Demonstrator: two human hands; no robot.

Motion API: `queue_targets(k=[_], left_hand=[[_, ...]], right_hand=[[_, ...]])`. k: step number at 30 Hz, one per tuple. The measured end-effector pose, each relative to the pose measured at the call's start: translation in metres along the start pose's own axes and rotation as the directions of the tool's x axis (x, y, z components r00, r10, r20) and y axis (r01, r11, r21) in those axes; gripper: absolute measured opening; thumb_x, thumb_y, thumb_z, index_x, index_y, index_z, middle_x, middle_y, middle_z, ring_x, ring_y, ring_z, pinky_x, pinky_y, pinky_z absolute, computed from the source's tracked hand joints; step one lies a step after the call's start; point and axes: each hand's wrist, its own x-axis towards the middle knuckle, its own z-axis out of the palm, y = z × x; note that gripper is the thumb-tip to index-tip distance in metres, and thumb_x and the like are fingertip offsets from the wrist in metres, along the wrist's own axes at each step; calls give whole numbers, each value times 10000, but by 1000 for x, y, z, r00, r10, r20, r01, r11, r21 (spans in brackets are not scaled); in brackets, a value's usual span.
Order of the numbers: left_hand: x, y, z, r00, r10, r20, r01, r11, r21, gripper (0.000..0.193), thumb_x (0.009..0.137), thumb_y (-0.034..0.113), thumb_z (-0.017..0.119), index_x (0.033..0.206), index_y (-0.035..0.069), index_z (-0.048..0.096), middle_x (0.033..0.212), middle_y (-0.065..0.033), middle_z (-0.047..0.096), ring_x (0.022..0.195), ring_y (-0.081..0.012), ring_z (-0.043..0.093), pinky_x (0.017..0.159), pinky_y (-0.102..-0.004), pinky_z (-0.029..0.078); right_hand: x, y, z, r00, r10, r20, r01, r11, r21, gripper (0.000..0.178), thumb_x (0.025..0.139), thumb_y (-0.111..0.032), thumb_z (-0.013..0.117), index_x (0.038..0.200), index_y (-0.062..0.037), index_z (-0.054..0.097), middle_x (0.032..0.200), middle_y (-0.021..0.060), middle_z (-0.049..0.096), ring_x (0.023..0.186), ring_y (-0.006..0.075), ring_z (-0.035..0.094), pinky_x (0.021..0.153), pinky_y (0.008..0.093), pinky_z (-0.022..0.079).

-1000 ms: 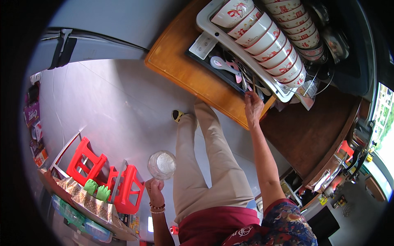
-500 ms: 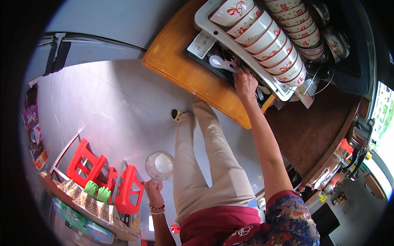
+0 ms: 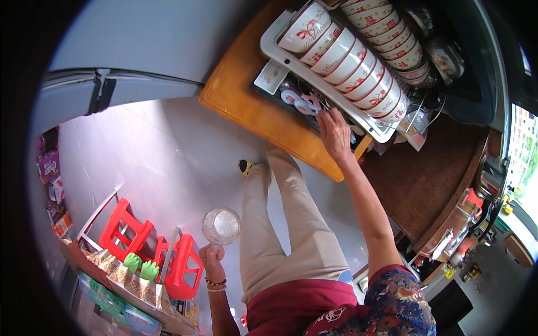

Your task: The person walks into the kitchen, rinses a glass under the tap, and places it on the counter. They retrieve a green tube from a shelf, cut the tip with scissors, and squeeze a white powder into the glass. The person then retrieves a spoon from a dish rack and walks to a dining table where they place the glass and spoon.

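Observation:
My left hand [image 3: 212,259] is closed on a clear glass cup [image 3: 221,226] with something white inside, held over the floor left of my legs. My right hand [image 3: 334,134] reaches into a black cutlery tray [image 3: 268,91] on the wooden table [image 3: 241,115]. Its fingers pinch the handle end of a white spoon [image 3: 304,107]. A second pale spoon [image 3: 288,96] lies beside that one, among other utensils partly hidden in the tray. A small white box [image 3: 271,77] sits at the tray's far left end.
A white rack [image 3: 274,42] carrying stacked white bowls [image 3: 356,67] with red patterns stands just beyond the tray. More bowls [image 3: 392,42] are stacked behind. Red stools [image 3: 182,269] and green gloves [image 3: 140,266] are at lower left. A brown surface [image 3: 431,185] lies on the right.
My right hand has drawn slightly back toward me with the white spoon, and a second spoon now shows beside it. My left hand keeps the glass cup in nearly the same place.

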Motion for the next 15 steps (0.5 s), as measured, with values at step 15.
queue_targets(k=[15], left_hand=[[-10, 25, 26, 997, 65, 34, -66, 997, 33, 340, 775, 189, 430, 494, 74, 275, 470, 23, 286, 460, -74, 259, 452, -261, 183]], right_hand=[[-87, -20, 61, 511, 595, 620, -779, 15, 627, 332, 872, -332, 532, 869, -2, 568, 748, 28, 530, 693, 111, 508, 608, 254, 450]])
